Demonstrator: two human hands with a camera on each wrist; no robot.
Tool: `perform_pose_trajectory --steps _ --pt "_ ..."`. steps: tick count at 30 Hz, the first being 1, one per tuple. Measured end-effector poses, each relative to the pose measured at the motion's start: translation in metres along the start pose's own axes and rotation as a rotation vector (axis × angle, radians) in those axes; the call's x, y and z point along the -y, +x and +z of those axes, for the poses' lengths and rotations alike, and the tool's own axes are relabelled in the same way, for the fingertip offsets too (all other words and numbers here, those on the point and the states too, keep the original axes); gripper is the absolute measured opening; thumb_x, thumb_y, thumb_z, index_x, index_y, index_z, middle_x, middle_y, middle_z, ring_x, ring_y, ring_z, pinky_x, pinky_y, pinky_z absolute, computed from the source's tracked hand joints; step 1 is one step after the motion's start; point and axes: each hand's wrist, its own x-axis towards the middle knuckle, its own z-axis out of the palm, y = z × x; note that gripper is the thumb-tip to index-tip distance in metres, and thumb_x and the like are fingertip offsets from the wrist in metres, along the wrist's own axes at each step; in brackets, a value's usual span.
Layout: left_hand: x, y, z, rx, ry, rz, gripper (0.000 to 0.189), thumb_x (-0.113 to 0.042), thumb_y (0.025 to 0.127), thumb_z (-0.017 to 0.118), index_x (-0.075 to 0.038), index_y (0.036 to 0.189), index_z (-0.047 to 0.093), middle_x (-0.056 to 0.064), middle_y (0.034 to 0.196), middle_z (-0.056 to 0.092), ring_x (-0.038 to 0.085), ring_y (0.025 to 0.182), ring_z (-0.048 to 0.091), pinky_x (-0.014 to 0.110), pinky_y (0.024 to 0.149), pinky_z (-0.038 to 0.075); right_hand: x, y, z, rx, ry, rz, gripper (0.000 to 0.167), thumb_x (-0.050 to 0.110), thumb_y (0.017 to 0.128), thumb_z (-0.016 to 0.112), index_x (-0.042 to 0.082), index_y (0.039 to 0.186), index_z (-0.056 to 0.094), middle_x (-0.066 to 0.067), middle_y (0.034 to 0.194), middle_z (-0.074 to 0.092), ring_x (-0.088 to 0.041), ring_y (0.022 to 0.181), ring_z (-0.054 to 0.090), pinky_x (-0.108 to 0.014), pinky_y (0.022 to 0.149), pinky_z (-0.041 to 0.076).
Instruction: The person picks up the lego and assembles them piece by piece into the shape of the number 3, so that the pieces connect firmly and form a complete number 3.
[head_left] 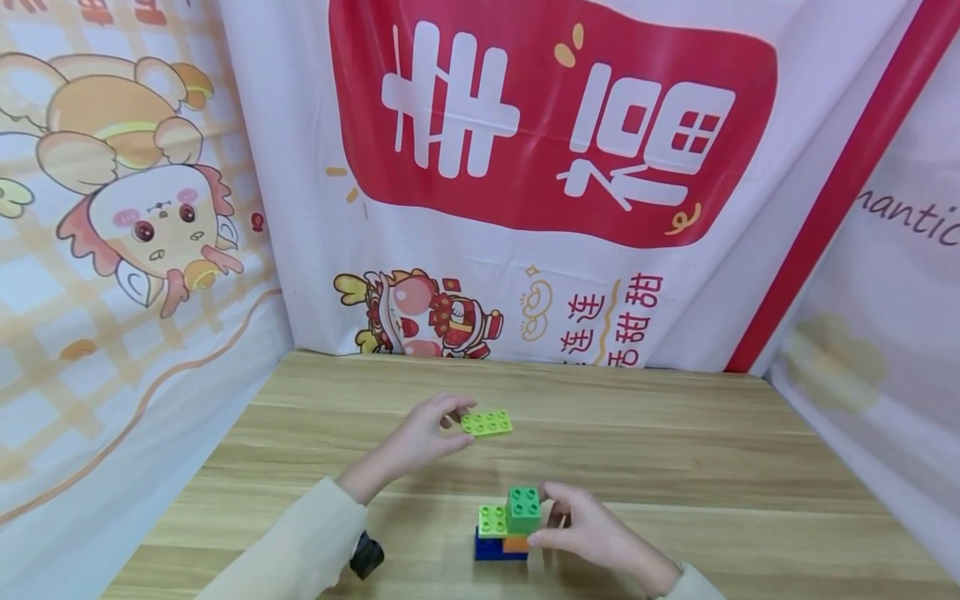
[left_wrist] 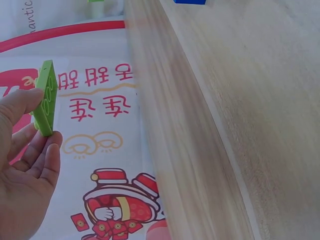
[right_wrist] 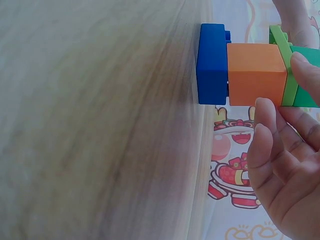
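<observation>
My left hand (head_left: 420,432) pinches a flat lime-green building brick (head_left: 487,423) by one end, its studs facing up. In the left wrist view this plate (left_wrist: 46,100) stands between thumb and fingertips, with its hollow underside showing. Below and to the right is a small stack: a dark blue brick (right_wrist: 212,65) at the bottom, an orange brick (right_wrist: 256,75) on it, then a lime-green plate (head_left: 492,518) and a green brick (head_left: 524,510) on top. My right hand (head_left: 588,527) grips the stack from the right, its thumb at the green brick.
The stack stands on a wood-grain table (head_left: 337,400). A printed cloth (head_left: 450,250) hangs along the far edge, with more cloth at both sides. A small black device (head_left: 367,556) sits at my left wrist.
</observation>
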Motion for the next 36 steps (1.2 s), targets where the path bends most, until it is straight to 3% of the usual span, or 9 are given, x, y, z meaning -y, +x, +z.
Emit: perform_pose_trajectory --steps 5,16,27,36 --pt "-0.006 -0.004 0.000 0.002 0.004 0.023 0.047 -0.009 0.079 0.071 -0.005 0.123 0.054 0.002 0.102 0.056 0.024 0.093 0.056 0.037 0.080 0.048 0.001 0.000 0.000 0.004 -0.008 0.016 0.025 0.024 0.081 0.071 0.013 0.099 0.058 0.003 0.086 0.060 -0.007 0.065 0.055 -0.026 0.053 0.047" --pt "-0.019 -0.013 0.002 0.016 0.036 0.050 0.044 -0.014 0.081 0.070 -0.009 0.122 0.055 -0.005 0.103 0.055 0.009 0.091 0.053 0.027 0.079 0.047 0.000 -0.001 0.001 -0.006 -0.008 -0.023 0.024 0.022 0.082 0.070 0.013 0.099 0.057 0.001 0.086 0.059 -0.006 0.064 0.055 -0.026 0.052 0.047" --pt "-0.032 -0.023 0.005 0.026 0.031 0.106 0.047 -0.014 0.080 0.071 -0.006 0.123 0.055 -0.004 0.102 0.055 0.011 0.089 0.054 0.025 0.078 0.047 0.001 -0.002 0.001 -0.011 -0.013 0.003 0.024 0.024 0.081 0.071 0.013 0.098 0.057 0.000 0.085 0.059 -0.007 0.065 0.055 -0.026 0.052 0.047" --pt "-0.043 -0.032 0.006 0.044 0.021 0.134 0.045 -0.011 0.079 0.071 -0.006 0.121 0.056 -0.004 0.102 0.056 0.011 0.090 0.055 0.027 0.080 0.047 0.001 -0.002 0.001 -0.017 -0.001 -0.033 0.024 0.021 0.081 0.071 0.012 0.099 0.058 0.000 0.085 0.060 -0.006 0.063 0.055 -0.025 0.051 0.047"
